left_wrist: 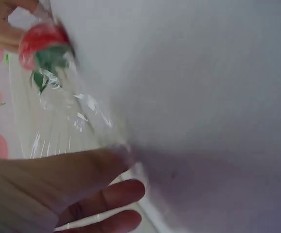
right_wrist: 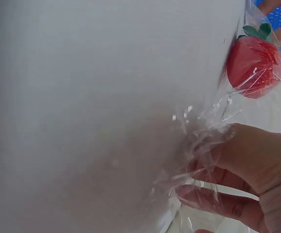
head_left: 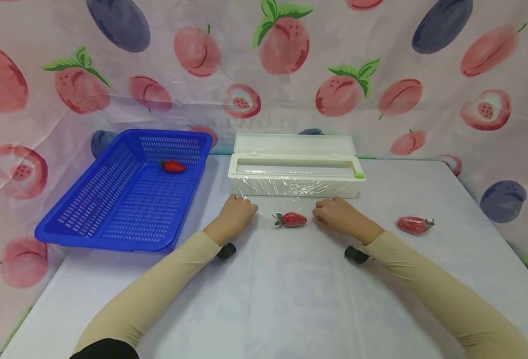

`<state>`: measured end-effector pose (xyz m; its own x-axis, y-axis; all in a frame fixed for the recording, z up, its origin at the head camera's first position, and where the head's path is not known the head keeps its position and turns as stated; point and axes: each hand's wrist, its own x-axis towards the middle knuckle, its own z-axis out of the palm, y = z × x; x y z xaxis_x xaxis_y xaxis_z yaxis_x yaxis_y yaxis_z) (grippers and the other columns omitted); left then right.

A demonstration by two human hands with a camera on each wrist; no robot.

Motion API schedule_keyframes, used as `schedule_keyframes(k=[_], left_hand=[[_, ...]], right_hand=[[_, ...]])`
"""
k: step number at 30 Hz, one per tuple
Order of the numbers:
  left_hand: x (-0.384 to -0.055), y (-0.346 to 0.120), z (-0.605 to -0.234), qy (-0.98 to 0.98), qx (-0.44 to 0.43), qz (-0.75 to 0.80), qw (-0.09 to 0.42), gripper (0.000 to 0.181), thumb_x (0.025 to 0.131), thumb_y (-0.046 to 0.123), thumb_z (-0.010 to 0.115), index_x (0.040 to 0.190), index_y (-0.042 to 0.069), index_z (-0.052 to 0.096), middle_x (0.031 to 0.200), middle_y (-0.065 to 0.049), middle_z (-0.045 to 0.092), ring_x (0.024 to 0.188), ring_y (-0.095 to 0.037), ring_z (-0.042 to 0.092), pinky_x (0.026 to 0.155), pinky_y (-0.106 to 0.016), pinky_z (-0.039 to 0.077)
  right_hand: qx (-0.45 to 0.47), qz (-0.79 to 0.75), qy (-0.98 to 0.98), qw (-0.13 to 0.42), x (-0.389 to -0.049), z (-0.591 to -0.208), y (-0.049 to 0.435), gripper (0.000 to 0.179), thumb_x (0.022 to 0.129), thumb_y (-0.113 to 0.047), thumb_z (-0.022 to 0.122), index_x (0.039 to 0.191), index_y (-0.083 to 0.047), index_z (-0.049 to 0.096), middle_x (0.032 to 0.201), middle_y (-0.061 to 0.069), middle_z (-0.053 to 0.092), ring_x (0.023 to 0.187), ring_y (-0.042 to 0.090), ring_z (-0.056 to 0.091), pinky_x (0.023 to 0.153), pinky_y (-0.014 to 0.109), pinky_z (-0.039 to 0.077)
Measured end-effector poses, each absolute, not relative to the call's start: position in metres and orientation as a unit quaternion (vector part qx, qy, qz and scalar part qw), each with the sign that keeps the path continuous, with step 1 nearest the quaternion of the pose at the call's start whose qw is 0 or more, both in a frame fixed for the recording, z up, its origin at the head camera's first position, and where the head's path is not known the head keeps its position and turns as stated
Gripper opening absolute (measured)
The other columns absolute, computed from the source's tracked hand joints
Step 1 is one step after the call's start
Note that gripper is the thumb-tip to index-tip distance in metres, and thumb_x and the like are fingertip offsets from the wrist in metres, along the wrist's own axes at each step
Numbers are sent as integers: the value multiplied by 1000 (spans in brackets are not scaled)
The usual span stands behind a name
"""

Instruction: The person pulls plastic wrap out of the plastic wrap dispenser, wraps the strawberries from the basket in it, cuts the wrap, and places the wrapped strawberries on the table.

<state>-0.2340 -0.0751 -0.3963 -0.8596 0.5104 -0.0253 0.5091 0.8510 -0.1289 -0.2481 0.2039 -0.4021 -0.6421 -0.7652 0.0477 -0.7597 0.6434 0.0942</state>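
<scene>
One middle strawberry (head_left: 293, 220), one wrapped strawberry (head_left: 413, 225) and one basket strawberry (head_left: 173, 166) make three; also one blue basket (head_left: 138, 204), one white box (head_left: 290, 185), one clear film (left_wrist: 84, 109), one left hand (head_left: 238, 213) and one right hand (head_left: 339, 215). Head view, middle strawberry as clock centre: it lies on the surface (head_left: 281, 299) between the hands, long axis 9-to-3, leaves toward 9, tip toward 3; red, glossy, green-leaved, beneath film. Left hand (9 o'clock) and right hand (3 o'clock) each pinch film. Box at 12; wrapped strawberry at 3, beyond the right hand.
</scene>
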Motion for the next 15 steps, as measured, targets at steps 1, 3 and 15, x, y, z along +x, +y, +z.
schedule_keyframes(k=[1,3,15], left_hand=[[-236,-76,-395,-960,-269,78,2,7,85,11,64,89,8,68,87,-10,71,80,-27,65,75,-40,47],[-239,-77,-391,-958,-268,106,-2,9,84,13,67,91,8,68,88,-9,71,81,-26,65,76,-39,47],[-220,-39,-385,-917,-380,34,116,36,88,21,62,122,9,58,114,-8,62,108,-26,59,96,-39,44]], right_hand=[[420,-34,-906,44,-248,-403,204,10,79,-11,72,73,-11,64,69,0,57,68,15,56,68,39,49],[420,-37,-906,50,-248,-404,203,9,79,-11,72,73,-12,64,69,0,57,68,16,56,67,38,48],[420,-24,-904,78,-249,-405,207,11,75,-10,75,72,-13,65,67,-1,56,67,15,56,61,33,41]])
